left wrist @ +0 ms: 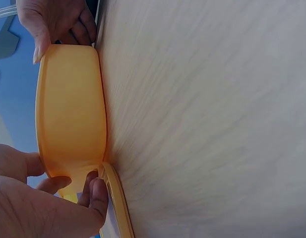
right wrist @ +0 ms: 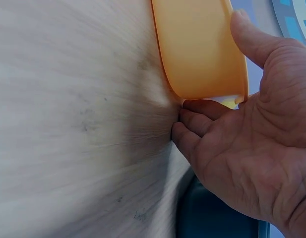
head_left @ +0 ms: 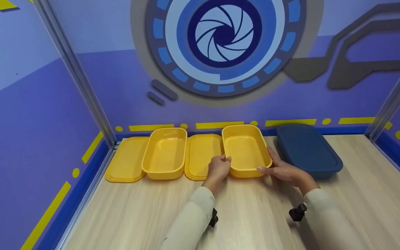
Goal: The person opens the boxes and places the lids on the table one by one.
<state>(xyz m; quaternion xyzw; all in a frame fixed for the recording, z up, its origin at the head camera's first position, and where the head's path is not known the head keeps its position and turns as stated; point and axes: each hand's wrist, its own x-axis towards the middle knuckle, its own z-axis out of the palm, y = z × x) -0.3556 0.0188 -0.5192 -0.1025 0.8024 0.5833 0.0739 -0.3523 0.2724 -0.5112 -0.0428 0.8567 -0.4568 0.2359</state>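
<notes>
An uncovered yellow food container [head_left: 246,149] stands on the table between my two hands. My left hand [head_left: 219,168] holds its left side near the front corner, thumb at the rim and fingers bent against the wall, as the left wrist view shows. At the opposite front corner my right hand [head_left: 285,172] grips it, the thumb [right wrist: 244,32] over the rim and the fingers low along the side wall. A yellow lid [head_left: 203,156] lies flat just left of the container, close beside my left fingers. Right of my right hand sits a dark blue lidded container [head_left: 309,147].
Farther left stand a second uncovered yellow container [head_left: 165,152] and another flat yellow lid [head_left: 127,159]. All are lined up along the back wall [head_left: 109,83] of the wooden table [head_left: 248,211]. Metal posts [head_left: 82,83] rise at the back corners.
</notes>
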